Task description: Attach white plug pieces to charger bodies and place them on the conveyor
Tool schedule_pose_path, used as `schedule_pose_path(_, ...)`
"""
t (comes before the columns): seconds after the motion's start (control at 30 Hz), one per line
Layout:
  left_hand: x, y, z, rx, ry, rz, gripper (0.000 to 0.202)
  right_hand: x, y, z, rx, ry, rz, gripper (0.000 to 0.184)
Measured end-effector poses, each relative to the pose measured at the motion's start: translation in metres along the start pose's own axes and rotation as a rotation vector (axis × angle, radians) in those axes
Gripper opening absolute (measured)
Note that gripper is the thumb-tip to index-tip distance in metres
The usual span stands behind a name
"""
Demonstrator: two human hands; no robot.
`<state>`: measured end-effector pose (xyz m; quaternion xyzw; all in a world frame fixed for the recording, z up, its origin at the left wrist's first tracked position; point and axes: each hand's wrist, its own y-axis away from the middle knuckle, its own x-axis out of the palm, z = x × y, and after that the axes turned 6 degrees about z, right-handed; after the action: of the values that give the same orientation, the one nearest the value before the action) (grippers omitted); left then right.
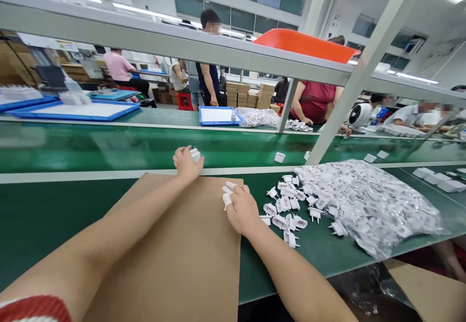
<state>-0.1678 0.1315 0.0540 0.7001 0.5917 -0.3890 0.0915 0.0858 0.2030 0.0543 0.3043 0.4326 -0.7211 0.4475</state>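
Observation:
My left hand (pixel 186 166) reaches over the green conveyor belt (pixel 109 150) and has its fingers closed round a white plug adapter (pixel 195 155), its pins upward. My right hand (pixel 243 210) is above the right edge of a brown cardboard sheet (pixel 182 259), fingers loosely bent and a little apart, with white covers on several fingertips. Nothing shows between those fingers. Just right of this hand, loose white plug adapters (pixel 283 203) lie scattered on the green tabletop (pixel 309 259). Beside them rests a clear plastic bag (pixel 378 205) full of similar adapters.
Single white pieces (pixel 279 157) sit on the belt. A metal shelf rail (pixel 174 40) crosses overhead, carrying an orange tray (pixel 302 45), and a slanted post (pixel 338 108) stands at right. Blue-rimmed trays (pixel 82 110) lie beyond the belt, where other people work.

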Motion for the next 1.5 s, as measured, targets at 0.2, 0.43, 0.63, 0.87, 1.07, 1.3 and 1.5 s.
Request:
schedule_pose_path(0.2,-0.018,0.094,-0.011,0.392,0.490,0.467,0.029,-0.005,-0.002,0.005,0.092,-0.154,0.048,0.032)
schedule_pose_path(0.43,-0.034,0.135,-0.009,0.803,0.512,0.525,0.027,0.004,-0.005,0.006,0.318,-1.021,0.117,0.024)
schedule_pose_path(0.63,-0.033,0.136,-0.008,0.961,0.413,0.433,0.030,-0.004,-0.003,0.021,0.443,-1.483,0.127,0.020)
schedule_pose_path(0.87,-0.030,0.133,-0.004,1.028,0.282,0.356,0.028,-0.005,-0.005,0.024,0.452,-1.532,0.155,0.017)
schedule_pose_path(1.07,-0.033,0.132,-0.007,1.077,0.238,0.330,0.026,-0.004,-0.005,0.022,0.460,-1.492,0.152,0.019)
schedule_pose_path(1.3,-0.035,0.130,-0.009,1.144,0.191,0.229,0.018,-0.011,-0.003,0.018,0.462,-1.332,0.274,0.032)
schedule_pose_path(1.5,-0.032,0.129,-0.005,1.128,0.158,0.231,0.015,-0.019,-0.006,0.005,0.405,-1.007,0.336,0.037)
